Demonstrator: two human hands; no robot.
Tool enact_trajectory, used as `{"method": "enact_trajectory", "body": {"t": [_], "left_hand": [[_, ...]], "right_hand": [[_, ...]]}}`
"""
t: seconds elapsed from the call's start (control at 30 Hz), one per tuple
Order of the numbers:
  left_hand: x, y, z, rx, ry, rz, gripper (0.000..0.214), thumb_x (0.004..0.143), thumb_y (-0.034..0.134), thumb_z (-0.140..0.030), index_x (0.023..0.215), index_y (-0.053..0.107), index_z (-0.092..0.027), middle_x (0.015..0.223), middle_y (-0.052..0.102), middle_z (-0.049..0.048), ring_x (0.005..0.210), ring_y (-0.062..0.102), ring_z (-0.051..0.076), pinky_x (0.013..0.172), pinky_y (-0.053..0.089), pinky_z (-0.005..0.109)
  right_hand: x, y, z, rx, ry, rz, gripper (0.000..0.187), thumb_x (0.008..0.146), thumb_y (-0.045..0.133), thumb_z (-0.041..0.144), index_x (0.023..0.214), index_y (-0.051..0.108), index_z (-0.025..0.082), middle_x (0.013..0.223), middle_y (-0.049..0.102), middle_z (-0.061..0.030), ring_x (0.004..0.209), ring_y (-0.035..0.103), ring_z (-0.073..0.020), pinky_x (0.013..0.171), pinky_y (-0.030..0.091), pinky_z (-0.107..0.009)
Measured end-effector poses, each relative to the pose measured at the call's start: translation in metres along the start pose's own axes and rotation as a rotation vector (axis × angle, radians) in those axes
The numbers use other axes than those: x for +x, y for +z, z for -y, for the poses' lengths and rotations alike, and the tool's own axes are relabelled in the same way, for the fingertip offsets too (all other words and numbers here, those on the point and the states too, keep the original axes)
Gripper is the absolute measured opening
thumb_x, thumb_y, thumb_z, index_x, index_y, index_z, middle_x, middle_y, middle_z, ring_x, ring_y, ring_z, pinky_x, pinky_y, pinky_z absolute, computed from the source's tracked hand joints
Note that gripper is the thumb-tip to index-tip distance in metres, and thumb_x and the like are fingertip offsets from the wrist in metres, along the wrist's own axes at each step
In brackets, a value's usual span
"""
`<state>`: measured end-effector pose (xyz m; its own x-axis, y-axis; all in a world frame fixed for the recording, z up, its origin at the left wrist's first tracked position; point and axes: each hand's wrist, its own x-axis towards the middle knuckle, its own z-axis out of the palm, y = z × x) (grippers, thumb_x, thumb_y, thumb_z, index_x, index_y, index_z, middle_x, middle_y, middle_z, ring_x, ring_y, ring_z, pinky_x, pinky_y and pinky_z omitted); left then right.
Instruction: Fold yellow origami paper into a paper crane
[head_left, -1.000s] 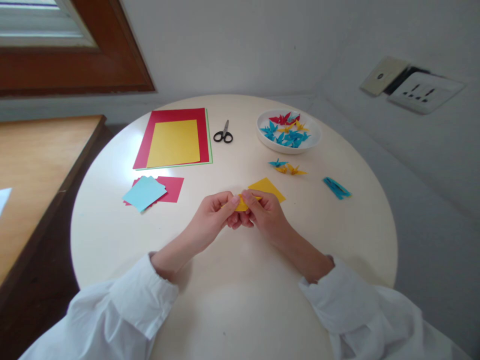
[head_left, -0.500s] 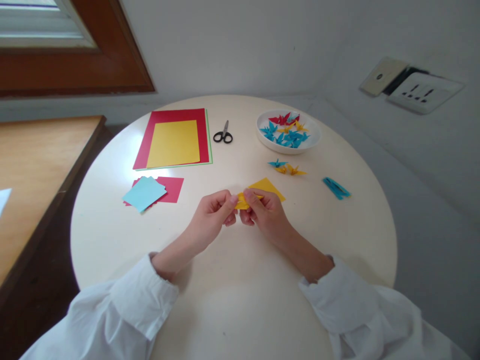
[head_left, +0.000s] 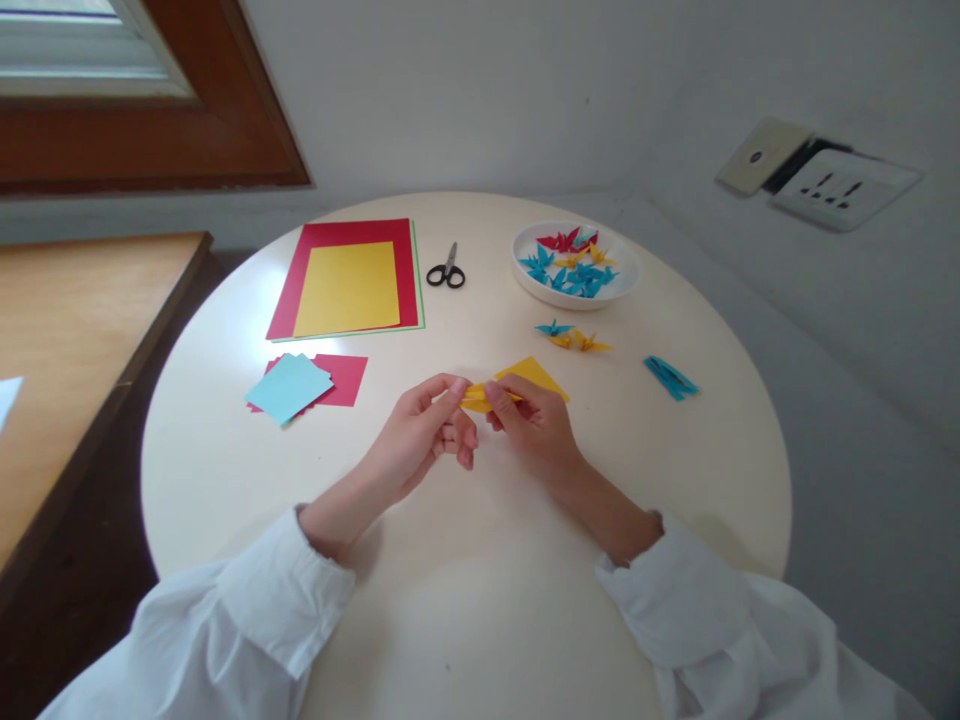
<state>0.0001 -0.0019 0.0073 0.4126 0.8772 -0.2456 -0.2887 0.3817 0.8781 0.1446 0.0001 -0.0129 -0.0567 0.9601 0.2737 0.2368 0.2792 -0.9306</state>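
Observation:
A small folded piece of yellow origami paper [head_left: 475,398] is pinched between both hands above the middle of the table. My left hand [head_left: 431,425] grips its left end with thumb and forefinger, the other fingers loosely curled below. At the right end, my right hand [head_left: 531,418] is closed on the same paper, its thumb on top. Fingers hide part of the folds. Just behind my right hand lies a flat yellow square sheet [head_left: 536,374]. Beyond it are a blue paper crane [head_left: 555,328] and yellow paper cranes [head_left: 590,342].
A white bowl [head_left: 525,284] with several red, blue and yellow cranes stands at the back right. Scissors [head_left: 448,270] lie beside large red and yellow sheets [head_left: 349,287]. Light-blue squares [head_left: 289,388] rest on pink ones at left. Blue strips [head_left: 672,378] lie at right on the round table [head_left: 465,560].
My left hand's lower fingers have loosened and dropped away from the paper. The folded yellow paper has tilted and shifted slightly left between the hands.

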Motion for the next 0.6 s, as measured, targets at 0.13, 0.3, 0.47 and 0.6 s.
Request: {"method": "enact_trajectory", "body": {"t": [0.13, 0.3, 0.47, 0.6], "left_hand": [[0.0014, -0.0008, 0.0002, -0.102, 0.035, -0.024, 0.029, 0.072, 0.069, -0.04, 0.082, 0.057, -0.016, 0.063, 0.067, 0.0008, 0.057, 0.064, 0.011, 0.063, 0.054, 0.024], [0.0029, -0.0018, 0.0003, -0.088, 0.099, -0.073, 0.026, 0.07, 0.072, -0.036, 0.075, 0.058, -0.015, 0.066, 0.068, 0.0, 0.06, 0.065, 0.01, 0.069, 0.054, 0.025], [0.0048, -0.004, 0.0014, 0.029, 0.241, -0.132, 0.023, 0.071, 0.071, -0.034, 0.076, 0.06, -0.014, 0.068, 0.068, 0.0002, 0.068, 0.067, 0.013, 0.078, 0.055, 0.032], [0.0055, -0.0048, 0.0027, 0.122, 0.323, -0.154, 0.022, 0.072, 0.07, -0.034, 0.08, 0.062, -0.015, 0.073, 0.068, 0.0007, 0.074, 0.067, 0.015, 0.08, 0.056, 0.035]], "right_hand": [[-0.0001, -0.0025, -0.005, -0.126, -0.182, 0.01, 0.029, 0.085, 0.051, 0.038, 0.065, 0.06, 0.02, 0.06, 0.059, 0.0009, 0.057, 0.052, -0.0113, 0.056, 0.04, -0.024], [-0.0003, -0.0029, -0.0046, -0.117, -0.149, 0.005, 0.017, 0.083, 0.055, 0.033, 0.081, 0.067, 0.02, 0.077, 0.069, -0.0023, 0.066, 0.06, -0.0129, 0.06, 0.045, -0.025], [-0.0005, -0.0001, -0.0006, 0.091, -0.003, -0.046, 0.016, 0.075, 0.065, 0.029, 0.09, 0.067, 0.021, 0.084, 0.071, -0.0021, 0.069, 0.064, -0.0133, 0.062, 0.051, -0.026], [0.0004, 0.0008, -0.0014, 0.154, -0.04, -0.057, 0.009, 0.074, 0.067, 0.025, 0.082, 0.069, 0.021, 0.082, 0.071, -0.0016, 0.074, 0.065, -0.0136, 0.067, 0.052, -0.026]]}}
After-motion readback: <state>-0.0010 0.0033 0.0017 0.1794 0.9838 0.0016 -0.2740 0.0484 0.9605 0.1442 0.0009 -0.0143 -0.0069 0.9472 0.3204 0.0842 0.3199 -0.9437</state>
